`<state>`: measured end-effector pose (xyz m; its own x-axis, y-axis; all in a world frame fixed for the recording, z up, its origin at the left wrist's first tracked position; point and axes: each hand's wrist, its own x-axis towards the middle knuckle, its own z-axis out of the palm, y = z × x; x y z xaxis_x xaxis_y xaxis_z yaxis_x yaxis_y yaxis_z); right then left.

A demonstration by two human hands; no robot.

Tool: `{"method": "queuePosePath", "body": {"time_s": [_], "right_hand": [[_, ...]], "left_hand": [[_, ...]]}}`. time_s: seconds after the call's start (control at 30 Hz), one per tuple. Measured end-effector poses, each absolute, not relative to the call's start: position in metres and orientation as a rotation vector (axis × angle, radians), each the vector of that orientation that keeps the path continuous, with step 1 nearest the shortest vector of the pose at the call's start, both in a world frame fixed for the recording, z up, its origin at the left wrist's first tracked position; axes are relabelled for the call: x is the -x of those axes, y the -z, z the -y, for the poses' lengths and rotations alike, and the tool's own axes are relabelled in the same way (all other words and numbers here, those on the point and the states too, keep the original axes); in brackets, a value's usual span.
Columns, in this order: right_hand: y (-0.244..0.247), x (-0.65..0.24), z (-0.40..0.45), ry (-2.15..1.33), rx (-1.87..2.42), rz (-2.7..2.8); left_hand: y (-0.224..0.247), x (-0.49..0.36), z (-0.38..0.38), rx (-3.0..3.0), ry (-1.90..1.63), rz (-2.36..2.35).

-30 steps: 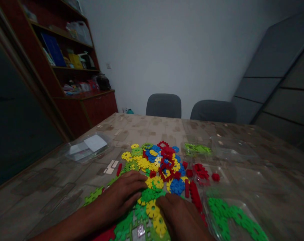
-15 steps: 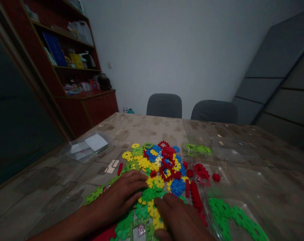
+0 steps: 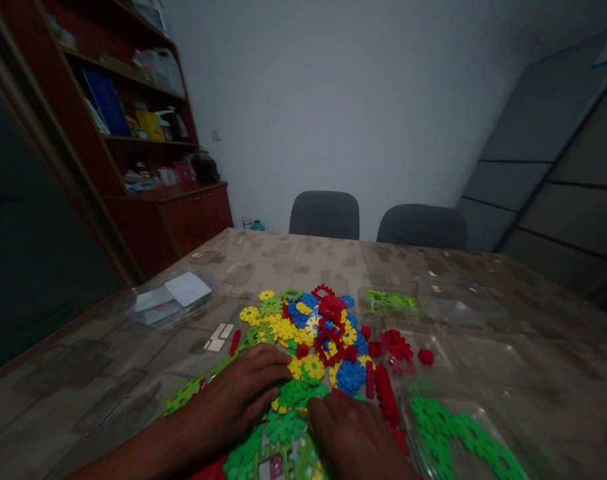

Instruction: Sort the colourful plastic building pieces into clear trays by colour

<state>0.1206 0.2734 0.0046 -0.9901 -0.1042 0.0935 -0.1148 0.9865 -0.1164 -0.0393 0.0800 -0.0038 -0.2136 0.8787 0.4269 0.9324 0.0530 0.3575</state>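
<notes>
A heap of plastic notched discs and interlocking pieces lies in front of me, with yellow discs [image 3: 283, 329], blue discs [image 3: 351, 377], red gear rings [image 3: 330, 305] and green discs [image 3: 288, 427]. My left hand [image 3: 258, 377] rests on the heap's left side, fingers stretched out, beside a yellow disc [image 3: 313, 367]. To its right, my right hand [image 3: 351, 430] is closed with its fingers curled down. A thin yellow edge [image 3: 302, 413] shows at its fingertips, seemingly a notched disc seen edge-on. The palm hides the rest.
At the right stands a clear tray [image 3: 466, 437] with green pieces. Red toothed strips [image 3: 386, 397] lie beside it. Further back are light-green pieces [image 3: 391, 300] in clear plastic. A clear lid with white papers [image 3: 187, 288] sits left. Two grey chairs [image 3: 324, 215] stand behind the table.
My right hand's fingers have curled in, and the yellow discs by its fingertips no longer show flat. My left hand stays nearly in place. The view has shifted slightly.
</notes>
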Motion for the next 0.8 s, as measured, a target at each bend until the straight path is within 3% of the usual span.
{"method": "queuePosePath", "body": {"time_s": [0.3,0.5,0.63,0.8], "right_hand": [[-0.063,-0.134,-0.337,-0.59,-0.123,2.748],[-0.117,-0.141,-0.459,-0.423,0.449,2.402],[-0.11,-0.133,-0.52,-0.502,0.858,2.29],[-0.087,-0.125,-0.549,-0.636,0.969,2.26]], "left_hand": [[0.0,0.04,-0.081,1.912,0.843,2.176],[-0.003,0.041,-0.083,1.92,0.82,2.14],[-0.006,0.04,-0.085,1.917,0.787,2.159],[-0.006,0.04,-0.083,1.928,0.775,2.151]]}}
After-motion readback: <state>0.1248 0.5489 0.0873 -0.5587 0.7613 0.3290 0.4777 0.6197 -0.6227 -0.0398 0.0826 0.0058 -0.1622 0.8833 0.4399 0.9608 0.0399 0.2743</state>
